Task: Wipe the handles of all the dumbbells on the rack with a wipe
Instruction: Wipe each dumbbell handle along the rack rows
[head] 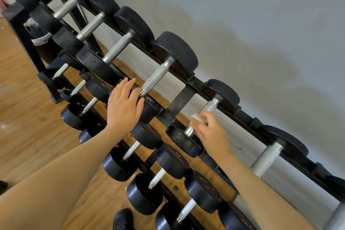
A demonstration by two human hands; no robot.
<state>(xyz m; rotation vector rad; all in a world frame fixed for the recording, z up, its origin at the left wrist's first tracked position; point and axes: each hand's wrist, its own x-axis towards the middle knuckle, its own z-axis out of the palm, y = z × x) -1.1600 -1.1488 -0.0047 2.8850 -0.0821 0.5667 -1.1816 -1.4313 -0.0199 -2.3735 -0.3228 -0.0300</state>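
Right hand (210,132): fingers curled round a white wipe (196,116), pressing it on a dumbbell handle (202,115), upper rack (183,99) row.
Left hand (124,106): fingers straight, resting flat on the neighbouring dumbbell's near weight.

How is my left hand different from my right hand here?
The left hand lies flat with straight fingers on a black dumbbell head, holding nothing; the right hand curls around a white wipe on a knurled handle. The left sits further up the rack than the right. Both are bare.
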